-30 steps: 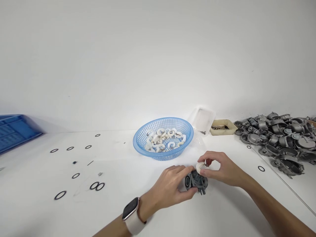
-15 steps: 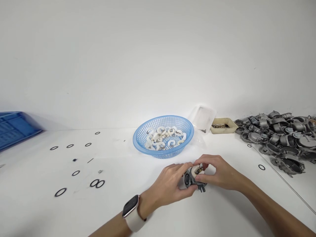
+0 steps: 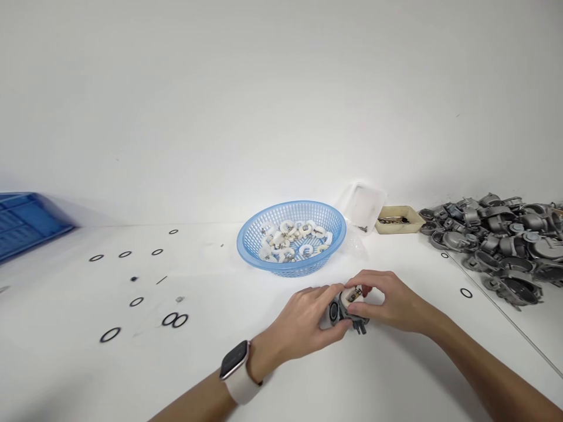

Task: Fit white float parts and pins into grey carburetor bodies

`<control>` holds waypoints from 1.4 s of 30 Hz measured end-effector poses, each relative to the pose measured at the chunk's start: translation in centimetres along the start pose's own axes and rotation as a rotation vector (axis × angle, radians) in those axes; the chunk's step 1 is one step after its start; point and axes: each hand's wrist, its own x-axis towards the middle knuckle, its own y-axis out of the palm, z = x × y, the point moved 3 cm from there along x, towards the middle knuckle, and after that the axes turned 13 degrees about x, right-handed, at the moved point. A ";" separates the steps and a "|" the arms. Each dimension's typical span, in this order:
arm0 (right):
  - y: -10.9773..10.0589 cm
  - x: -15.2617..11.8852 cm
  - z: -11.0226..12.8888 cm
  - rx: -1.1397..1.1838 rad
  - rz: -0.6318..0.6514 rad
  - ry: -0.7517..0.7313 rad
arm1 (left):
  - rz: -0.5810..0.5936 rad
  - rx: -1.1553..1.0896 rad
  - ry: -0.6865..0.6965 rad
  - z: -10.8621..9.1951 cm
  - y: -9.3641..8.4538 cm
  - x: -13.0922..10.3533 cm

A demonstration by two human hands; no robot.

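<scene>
My left hand, with a watch on its wrist, is closed on the side of a grey metal housing standing on the white table. Fingers of my right hand pinch a white round plastic part that sits in the housing's top. Small brass-coloured metal pieces show on the white part. My fingers hide much of both parts.
Behind my hands stands a blue basket of white C-shaped parts. A cream tray and a clear plastic box are beside it. Grey housings are piled at right. Black rings lie at left, near a blue crate.
Both hands stay on the housing and the white part, with only slight finger shifts. The whole view has moved a little.
</scene>
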 end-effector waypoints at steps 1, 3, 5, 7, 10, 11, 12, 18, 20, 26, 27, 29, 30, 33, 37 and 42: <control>0.0 -0.1 0.1 -0.028 0.009 0.008 | 0.011 -0.010 -0.007 0.0 0.0 0.0; 0.1 -0.2 0.2 -0.081 0.024 0.019 | 0.022 -0.019 -0.016 -0.1 -0.1 0.1; 0.2 -0.3 0.3 -0.116 0.032 0.021 | 0.020 -0.010 -0.020 -0.1 -0.1 0.1; 0.2 -0.4 0.3 -0.133 0.033 0.024 | 0.015 0.004 -0.022 -0.1 -0.1 0.1; 0.3 -0.4 0.3 -0.158 0.037 0.030 | 0.018 0.007 -0.020 0.0 0.0 0.0; 0.3 -0.4 0.3 -0.169 0.039 0.025 | 0.021 0.007 -0.018 0.0 0.0 0.0; 0.3 -0.4 0.4 -0.182 0.040 0.017 | 0.026 0.008 -0.017 0.0 0.0 0.1; 0.4 -0.6 0.9 -0.283 0.053 -0.026 | 0.040 0.015 -0.021 0.0 0.0 0.1; 0.4 -0.6 1.0 -0.297 0.053 -0.031 | 0.037 0.019 -0.021 0.0 0.1 0.1; 0.3 -0.6 1.0 -0.295 0.057 -0.015 | 0.040 0.028 -0.024 0.1 0.2 0.1; 0.3 -0.6 1.0 -0.296 0.061 -0.012 | 0.040 0.029 -0.024 0.1 0.2 0.1; 0.3 -0.6 1.0 -0.301 0.068 -0.008 | 0.042 0.029 -0.025 0.1 0.2 0.1; 0.3 -0.6 1.0 -0.308 0.071 -0.008 | 0.044 0.027 -0.026 0.1 0.3 0.1; 0.4 -0.6 1.0 -0.333 0.079 -0.016 | 0.046 0.019 -0.029 0.1 0.3 0.1; 0.5 -0.8 1.1 -0.369 0.082 -0.029 | 0.050 0.029 -0.034 0.0 0.3 0.1; 0.5 -0.7 1.0 -0.390 0.096 -0.027 | 0.067 0.022 -0.042 0.0 0.3 0.1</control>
